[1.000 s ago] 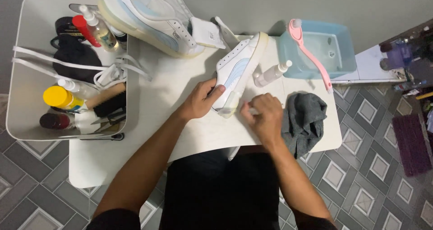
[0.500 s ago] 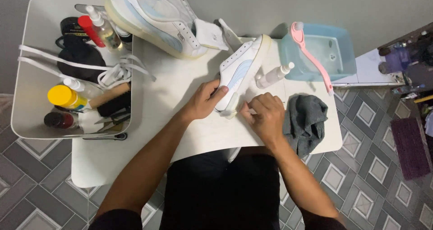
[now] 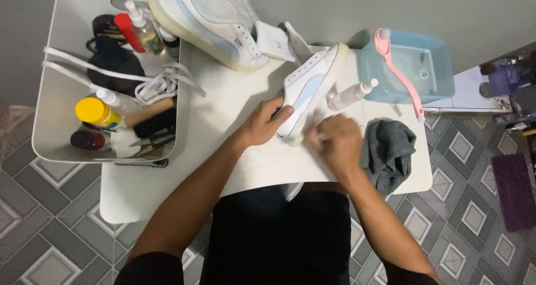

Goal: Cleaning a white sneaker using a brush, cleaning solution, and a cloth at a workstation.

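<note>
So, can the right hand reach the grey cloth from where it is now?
Probably yes. The right hand is at the sneaker's sole, and the grey cloth lies just beside it on the table with nothing between them. The hand seems to hold something small, too blurred to tell.

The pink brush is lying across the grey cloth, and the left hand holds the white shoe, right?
Not quite. The head view shows the pink brush lying across the blue basin, not the grey cloth. The left hand does hold the white shoe.

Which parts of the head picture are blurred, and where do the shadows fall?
In the head view, the right hand is smeared by motion at the sneaker; the left hand and the tray look sharp; soft shadows lie on the table beside the shoes.
</note>
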